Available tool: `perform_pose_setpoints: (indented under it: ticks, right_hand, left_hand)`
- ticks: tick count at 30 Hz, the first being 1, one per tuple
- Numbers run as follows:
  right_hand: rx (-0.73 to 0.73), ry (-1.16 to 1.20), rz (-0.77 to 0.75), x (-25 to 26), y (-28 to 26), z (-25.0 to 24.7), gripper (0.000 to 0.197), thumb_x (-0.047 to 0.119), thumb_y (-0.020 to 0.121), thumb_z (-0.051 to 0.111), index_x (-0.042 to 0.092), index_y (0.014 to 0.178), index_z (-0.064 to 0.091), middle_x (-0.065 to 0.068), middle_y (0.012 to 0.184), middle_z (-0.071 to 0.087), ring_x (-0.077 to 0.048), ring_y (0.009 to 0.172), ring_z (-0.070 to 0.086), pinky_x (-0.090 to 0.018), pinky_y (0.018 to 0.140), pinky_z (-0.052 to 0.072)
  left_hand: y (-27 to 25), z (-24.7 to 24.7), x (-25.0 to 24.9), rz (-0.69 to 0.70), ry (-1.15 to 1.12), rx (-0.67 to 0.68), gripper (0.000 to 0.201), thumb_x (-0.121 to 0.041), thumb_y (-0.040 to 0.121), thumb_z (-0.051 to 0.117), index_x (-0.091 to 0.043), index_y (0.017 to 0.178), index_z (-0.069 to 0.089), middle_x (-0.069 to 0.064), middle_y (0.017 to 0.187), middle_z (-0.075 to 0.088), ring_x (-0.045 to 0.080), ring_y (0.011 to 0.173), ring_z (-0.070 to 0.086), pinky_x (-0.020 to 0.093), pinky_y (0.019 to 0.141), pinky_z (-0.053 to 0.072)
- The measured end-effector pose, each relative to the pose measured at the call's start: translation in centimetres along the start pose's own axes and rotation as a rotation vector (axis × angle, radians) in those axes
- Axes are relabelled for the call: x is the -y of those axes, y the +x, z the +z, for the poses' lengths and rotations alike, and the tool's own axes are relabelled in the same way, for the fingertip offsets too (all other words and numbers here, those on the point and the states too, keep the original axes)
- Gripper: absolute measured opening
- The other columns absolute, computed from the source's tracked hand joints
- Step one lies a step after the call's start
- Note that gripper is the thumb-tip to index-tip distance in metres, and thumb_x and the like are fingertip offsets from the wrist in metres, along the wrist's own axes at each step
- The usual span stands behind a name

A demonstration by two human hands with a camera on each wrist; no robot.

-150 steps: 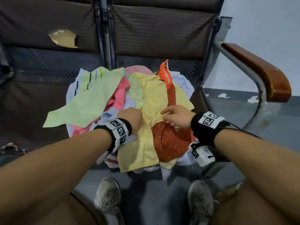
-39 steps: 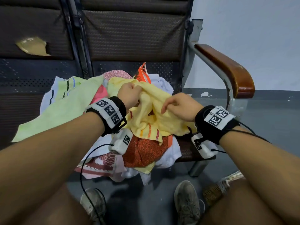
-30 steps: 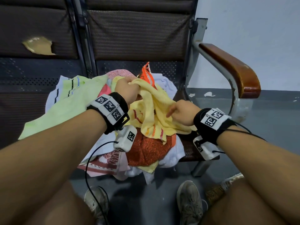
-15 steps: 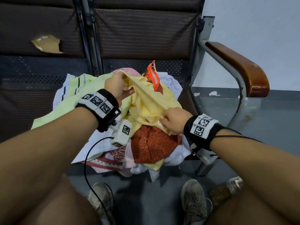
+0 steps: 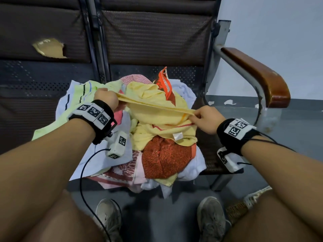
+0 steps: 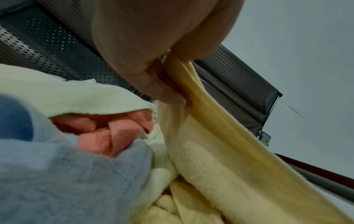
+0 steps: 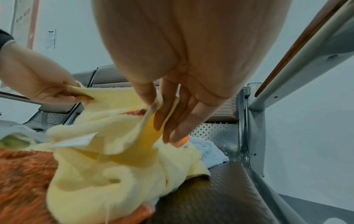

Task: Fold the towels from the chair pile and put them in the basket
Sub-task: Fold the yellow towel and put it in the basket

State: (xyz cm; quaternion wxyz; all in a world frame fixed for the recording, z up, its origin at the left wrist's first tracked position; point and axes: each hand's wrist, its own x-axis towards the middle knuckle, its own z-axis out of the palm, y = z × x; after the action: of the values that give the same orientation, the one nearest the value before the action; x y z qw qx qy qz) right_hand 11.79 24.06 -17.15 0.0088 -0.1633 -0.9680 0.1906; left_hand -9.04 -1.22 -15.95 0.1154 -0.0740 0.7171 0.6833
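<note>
Compared with half a second earlier, the hands are spread further apart and one edge of the yellow towel [image 5: 158,109] is now drawn into a taut band between them; five seconds earlier both hands rested low on the heap with the towel lying flat. The left hand [image 5: 104,98] grips the towel's far-left end, with fingers [image 6: 162,91] curled round the bunched edge, as the left wrist view shows. The right hand [image 5: 207,119] pinches the opposite end between thumb and index finger, while its other fingers [image 7: 182,121] extend nearly straight beside the fabric. The stretched edge runs from the left grip, slightly higher and further back, down to the right grip, nearer and lower. The rest of the towel hangs below this edge and lies on top of the towel pile [image 5: 132,154], directly over an orange-red towel [image 5: 166,158]. A pale green towel [image 5: 57,123] lies just beside the left hand, and a pink towel [image 6: 107,130] shows beneath it. The pile sits on the chair [image 5: 153,41], whose wooden armrest [image 5: 258,75] stands to the right of the right hand. A small white label [image 5: 178,136] is sewn to the towel's lower hem; no writing on it can be read. The wristbands [image 5: 95,114] carry black-and-white square markers.
</note>
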Motion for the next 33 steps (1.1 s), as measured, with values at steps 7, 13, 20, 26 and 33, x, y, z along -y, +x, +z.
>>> perform_pose_setpoints:
  ticks: [7,13,20,26,33]
  right_hand:
    - [-0.245,0.294,0.001,0.0,0.9,-1.5,0.024,0.033,0.092,0.064,0.017,0.081,0.077,-0.005,0.073,0.072,-0.017,0.072,0.065,-0.029,0.066,0.049]
    - [-0.289,0.369,0.029,-0.5,0.1,-2.7,0.024,0.019,0.097,0.057,0.019,0.121,0.059,-0.006,0.101,0.072,-0.02,0.085,0.068,-0.033,0.075,0.054]
    - [-0.33,0.246,0.071,-0.1,-0.1,-4.2,0.025,0.03,0.1,0.051,0.017,0.085,0.066,-0.003,0.079,0.065,-0.028,0.086,0.063,-0.034,0.071,0.044]
    - [-0.357,0.68,0.066,2.6,0.5,-8.0,0.028,0.032,0.1,0.051,0.019,0.078,0.062,0.0,0.073,0.064,-0.019,0.07,0.062,-0.037,0.069,0.052]
    - [-0.386,0.885,0.034,5.3,1.0,-15.3,0.02,0.02,0.099,0.058,0.012,0.086,0.071,-0.01,0.081,0.067,-0.028,0.082,0.063,-0.049,0.086,0.054]
  left_hand:
    - [-0.3,-1.5,0.4,0.021,0.114,0.23,0.027,0.007,0.089,0.058,0.003,0.114,0.065,0.015,0.096,0.068,0.024,0.084,0.068,0.026,0.068,0.059]
    - [-2.0,-2.8,0.1,0.339,0.625,0.286,0.037,-0.016,0.073,0.085,-0.021,0.105,0.067,-0.005,0.072,0.067,0.009,0.055,0.058,0.022,0.051,0.046]
    - [-3.0,-2.6,-1.7,0.632,0.48,0.038,0.018,-0.035,0.083,0.076,-0.021,0.074,0.069,-0.003,0.064,0.064,0.017,0.064,0.061,0.028,0.062,0.05]
    - [-2.8,-2.3,-5.5,0.654,0.309,0.05,0.025,-0.028,0.094,0.057,-0.008,0.089,0.072,0.02,0.084,0.068,0.024,0.074,0.059,0.041,0.07,0.056]
    - [-3.3,-3.4,-13.7,0.517,-0.02,0.062,0.023,-0.034,0.077,0.083,-0.018,0.075,0.067,0.01,0.086,0.073,0.023,0.076,0.067,0.04,0.074,0.059]
